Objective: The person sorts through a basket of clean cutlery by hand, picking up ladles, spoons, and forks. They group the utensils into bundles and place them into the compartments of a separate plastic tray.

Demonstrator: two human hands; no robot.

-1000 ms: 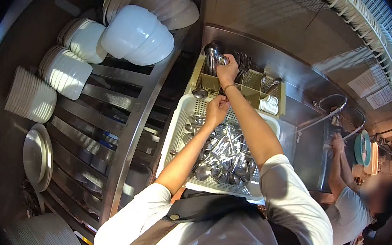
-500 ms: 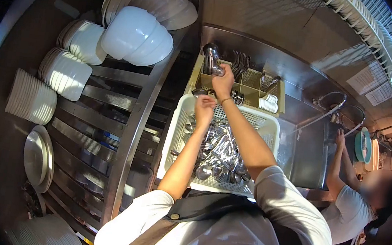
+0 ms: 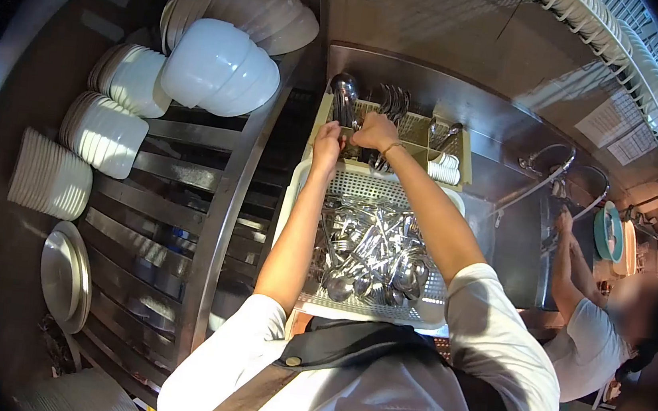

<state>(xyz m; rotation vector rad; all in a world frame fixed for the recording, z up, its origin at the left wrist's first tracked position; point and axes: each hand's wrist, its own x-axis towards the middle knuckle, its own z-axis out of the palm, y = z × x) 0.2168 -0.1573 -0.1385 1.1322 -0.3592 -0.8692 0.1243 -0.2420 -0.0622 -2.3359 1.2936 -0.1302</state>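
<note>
A cream divided cutlery holder (image 3: 466, 157) stands against the back of the metal counter. My left hand (image 3: 326, 151) is at its front left corner, fingers curled; whatever they hold is hidden. My right hand (image 3: 375, 132) is closed over the middle compartments, its fingertips towards the left hand, and I cannot make out what is in it. Ladles (image 3: 344, 88) stand bowl-up in the back left compartment, just beyond my left hand. Forks (image 3: 394, 102) stand behind my right hand. Below both forearms, a white perforated basket (image 3: 441, 241) holds a heap of mixed spoons and forks (image 3: 373, 246).
Stacked white bowls (image 3: 219, 66) and plates (image 3: 65, 276) sit on the slatted metal rack (image 3: 181, 166) at left. White spoons (image 3: 443, 168) fill the holder's right front. A co-worker (image 3: 604, 339) works at the sink (image 3: 521, 250) on the right, beside a teal basin (image 3: 608, 232).
My left hand has moved up and left from above the basket to the holder's corner. My right hand has shifted slightly right. The dark rounded piece by my left hand no longer shows.
</note>
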